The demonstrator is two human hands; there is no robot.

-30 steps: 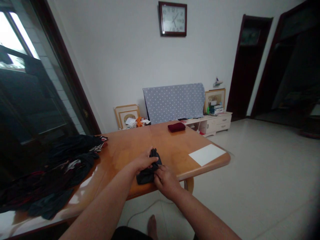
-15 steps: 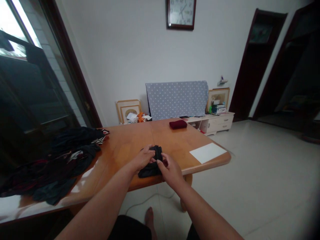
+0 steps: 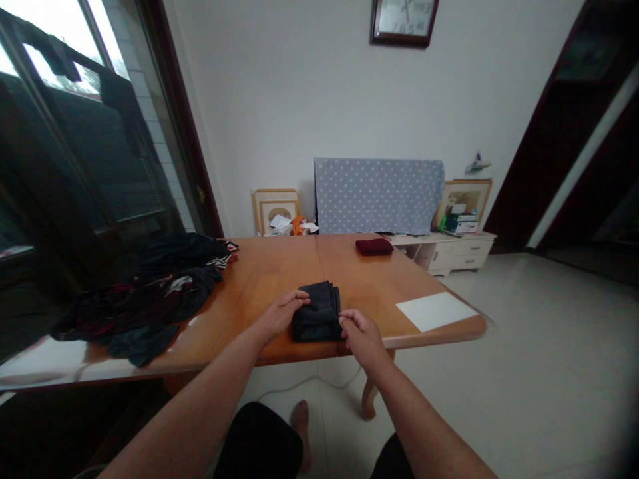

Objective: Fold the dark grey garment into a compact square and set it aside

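A folded black garment (image 3: 315,313) lies near the front edge of the wooden table, packed into a thick, layered bundle. My left hand (image 3: 283,315) rests at its left side, fingers stretched out over the top of the cloth. At the bundle's right edge, my right hand (image 3: 360,336) pinches the layers between thumb and fingers. Farther back on the tabletop sits a dark red folded cloth (image 3: 374,247).
A loose heap of dark clothes (image 3: 150,293) covers the table's left part. A white sheet (image 3: 436,311) lies at the right corner of the wooden table (image 3: 269,263). Beyond stand a low white cabinet (image 3: 462,255) and a polka-dotted cover (image 3: 377,196).
The garment now lies flat, its top uncovered. My left hand has slid back to its left side, and my right hand has shifted to its right edge. The view has turned left.
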